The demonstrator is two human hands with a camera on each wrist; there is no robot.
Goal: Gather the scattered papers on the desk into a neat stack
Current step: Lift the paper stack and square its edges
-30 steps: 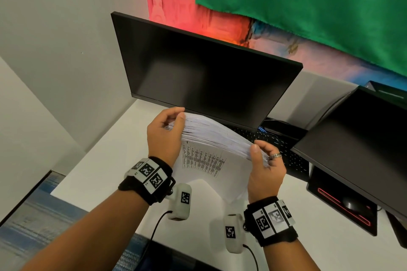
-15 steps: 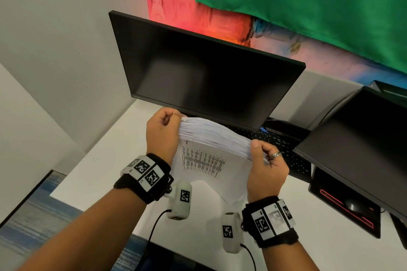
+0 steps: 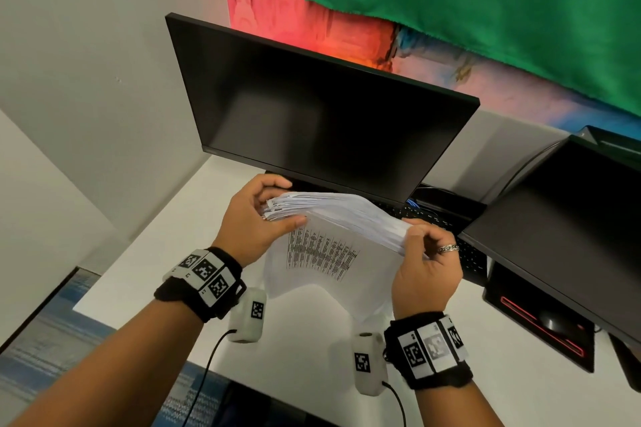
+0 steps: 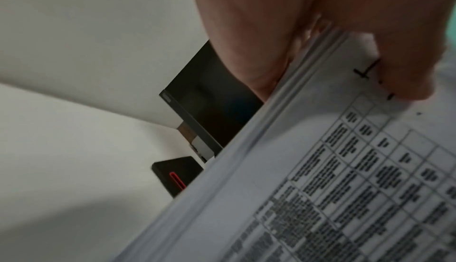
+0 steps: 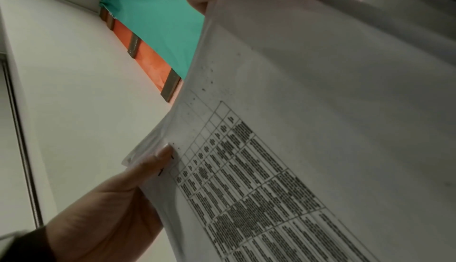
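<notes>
A thick stack of white papers (image 3: pixel 333 215) hangs in the air above the white desk (image 3: pixel 152 253), in front of the monitor. Its lowest sheet shows a printed table (image 3: pixel 322 253) and sags toward me. My left hand (image 3: pixel 256 215) grips the stack's left end, thumb below and fingers above. My right hand (image 3: pixel 426 260), wearing a ring, grips the right end. The left wrist view shows the stack's edge (image 4: pixel 271 129) and my thumb (image 4: pixel 399 51) on the printed sheet. In the right wrist view the same sheet (image 5: pixel 296 129) fills the frame, with my left hand's thumb (image 5: pixel 158 161) on its far corner.
A dark monitor (image 3: pixel 312 107) stands right behind the stack, with a black keyboard (image 3: pixel 461 246) under it. A second monitor (image 3: pixel 562 229) is at the right, above a black pad with a red line (image 3: pixel 541 319). White walls close the left side.
My left hand has shifted its hold on the stack's left end, with the thumb now under the edge. The stack stays held up between both hands, and the view has tilted slightly.
</notes>
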